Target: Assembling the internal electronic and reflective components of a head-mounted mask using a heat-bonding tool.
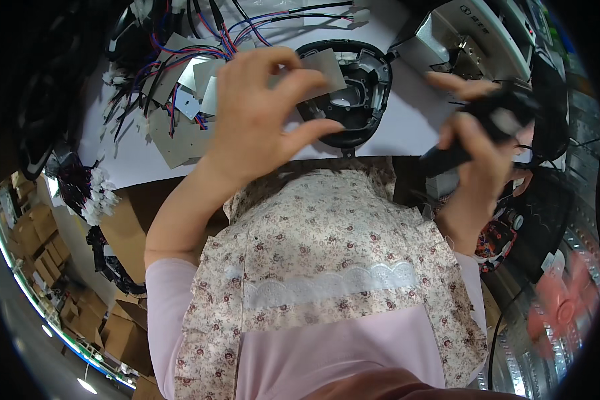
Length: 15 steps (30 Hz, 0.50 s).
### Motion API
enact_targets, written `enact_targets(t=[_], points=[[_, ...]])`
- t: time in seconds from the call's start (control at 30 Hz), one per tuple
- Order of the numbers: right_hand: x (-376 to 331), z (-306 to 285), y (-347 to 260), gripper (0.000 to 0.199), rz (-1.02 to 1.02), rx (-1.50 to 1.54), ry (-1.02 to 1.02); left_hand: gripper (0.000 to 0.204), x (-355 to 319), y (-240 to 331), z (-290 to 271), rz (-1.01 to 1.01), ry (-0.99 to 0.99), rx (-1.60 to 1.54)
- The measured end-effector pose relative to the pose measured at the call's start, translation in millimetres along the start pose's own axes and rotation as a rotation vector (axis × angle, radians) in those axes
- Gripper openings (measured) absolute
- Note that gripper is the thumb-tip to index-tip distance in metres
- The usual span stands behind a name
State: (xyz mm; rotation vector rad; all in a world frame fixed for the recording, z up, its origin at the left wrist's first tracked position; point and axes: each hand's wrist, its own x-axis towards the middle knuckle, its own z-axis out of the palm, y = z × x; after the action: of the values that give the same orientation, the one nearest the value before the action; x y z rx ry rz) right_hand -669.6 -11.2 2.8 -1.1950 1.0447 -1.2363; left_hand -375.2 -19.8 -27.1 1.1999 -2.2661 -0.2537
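One thin grey metal plate (321, 67) is being pinched between the thumb and fingers of the left hand (260, 113), hanging just above the round black housing (353, 90) that is lying on the white tabletop (407, 127). The left grip is closing only on the plate's near edge, leaving most of the sheet showing. Judging by its flat, sheet-like look, the plate is probably light and stiff, with edges that could be sharp, so holding it by opposite edges seems the safest way to keep it from slipping or bending. The right hand (477, 160) is wrapping its grip fully around a black handheld tool (480, 130), blurred, to the right of the housing. Further left, a heap of similar grey plates with red, blue and black wires (180, 80) is spreading over the tabletop. Cardboard boxes (40, 247) are standing on the floor at far left, and a grey machine (467, 33) is sitting at upper right
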Motion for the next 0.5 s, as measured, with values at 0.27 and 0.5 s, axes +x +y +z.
enact_targets(t=[0.27,0.5], points=[[-9,21,40,0.028,0.332,-0.054,-0.080,0.059,13,12,24,-0.022,-0.024,0.098],[-12,22,43,0.041,0.334,0.002,-0.054,0.054,23,5,29,0.034,-0.074,0.093]])
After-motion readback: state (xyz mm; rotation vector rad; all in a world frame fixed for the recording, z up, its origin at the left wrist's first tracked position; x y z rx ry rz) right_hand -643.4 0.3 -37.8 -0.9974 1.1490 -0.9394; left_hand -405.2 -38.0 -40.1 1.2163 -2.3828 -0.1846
